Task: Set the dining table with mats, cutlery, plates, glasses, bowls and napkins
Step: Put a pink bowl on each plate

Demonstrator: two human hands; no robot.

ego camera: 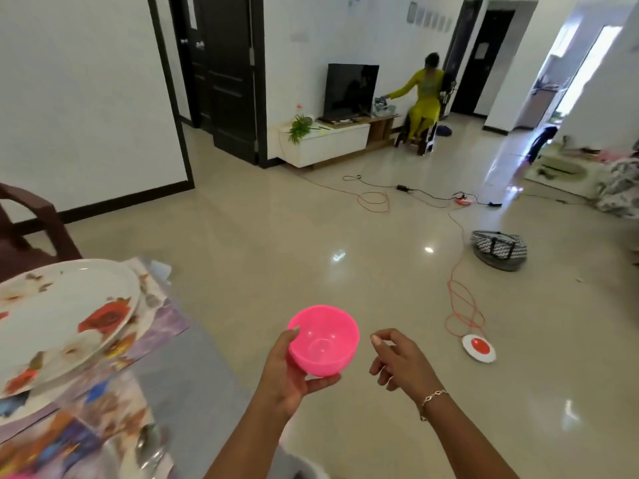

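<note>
My left hand grips a pink plastic bowl from below, thumb on its near rim, held over the floor to the right of the table. My right hand hovers just right of the bowl, fingers loosely curled, holding nothing. On the table at the left lies a white floral plate on a patterned mat. A spoon lies on another mat near the bottom edge.
A dark brown chair stands behind the table at the left. Orange and black cables trail across the shiny floor, with a red-and-white disc and a patterned bag on the right. A person in yellow sits by the TV stand.
</note>
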